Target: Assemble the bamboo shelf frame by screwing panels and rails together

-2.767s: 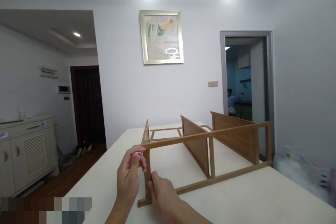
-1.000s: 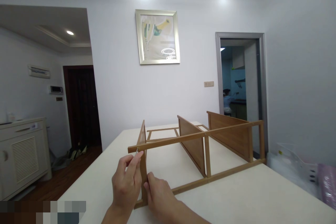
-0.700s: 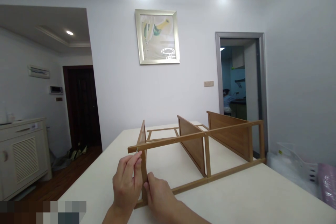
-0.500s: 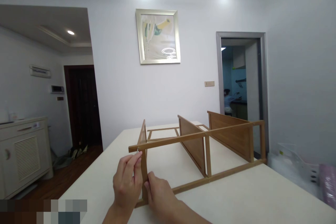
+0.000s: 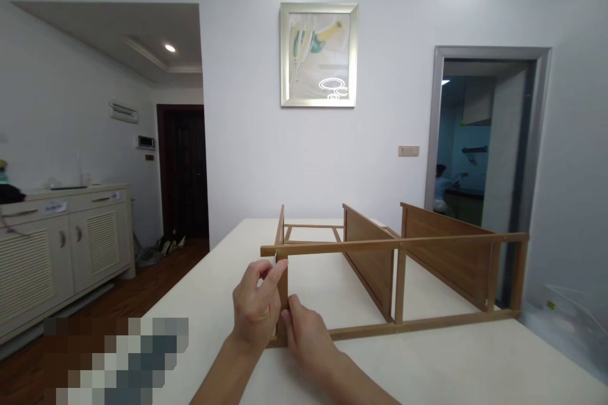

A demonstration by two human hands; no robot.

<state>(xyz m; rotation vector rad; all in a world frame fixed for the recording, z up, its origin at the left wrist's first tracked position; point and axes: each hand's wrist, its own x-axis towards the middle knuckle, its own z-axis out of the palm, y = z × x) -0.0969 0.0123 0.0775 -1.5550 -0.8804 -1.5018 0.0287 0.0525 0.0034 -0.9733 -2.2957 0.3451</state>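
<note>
A bamboo shelf frame (image 5: 396, 243) lies on its side on a cream table (image 5: 441, 361), its three brown panels standing on edge. My left hand (image 5: 256, 307) is closed in a pinch on a thin metal tool (image 5: 275, 258), whose tip sits at the frame's near top-left corner joint. My right hand (image 5: 308, 338) is closed on the frame's near upright post (image 5: 283, 291), low down beside the left hand.
A clear plastic bag (image 5: 570, 323) lies at the table's right edge. A white sideboard (image 5: 61, 247) stands on the left over a dark wood floor. A person stands in the room beyond the doorway (image 5: 444, 186). A framed picture (image 5: 318, 54) hangs on the wall.
The view has swung left, so the frame and both hands now sit further right in the picture. Both hands keep their grip at the same corner joint.
</note>
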